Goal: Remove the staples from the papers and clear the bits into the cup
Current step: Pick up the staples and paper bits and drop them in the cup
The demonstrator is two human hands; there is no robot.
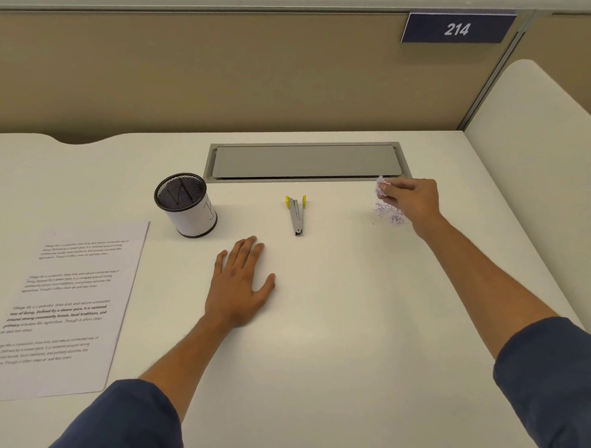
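A printed sheet of paper [67,308] lies flat at the left of the white desk [325,324]. A black mesh cup [185,205] wrapped in white paper stands upright behind it. A grey staple remover [297,214] with yellow tips lies in the middle. At the right, a small pile of paper bits [390,214] rests on the desk. My right hand [411,201] hovers over that pile, its fingers pinched on a clump of bits [381,188]. My left hand [242,287] lies flat on the desk, fingers spread, holding nothing.
A grey cable hatch [305,160] is set into the desk behind the staple remover. Beige partition walls [213,75] close off the back and right, with a blue "214" sign [456,28] at the upper right.
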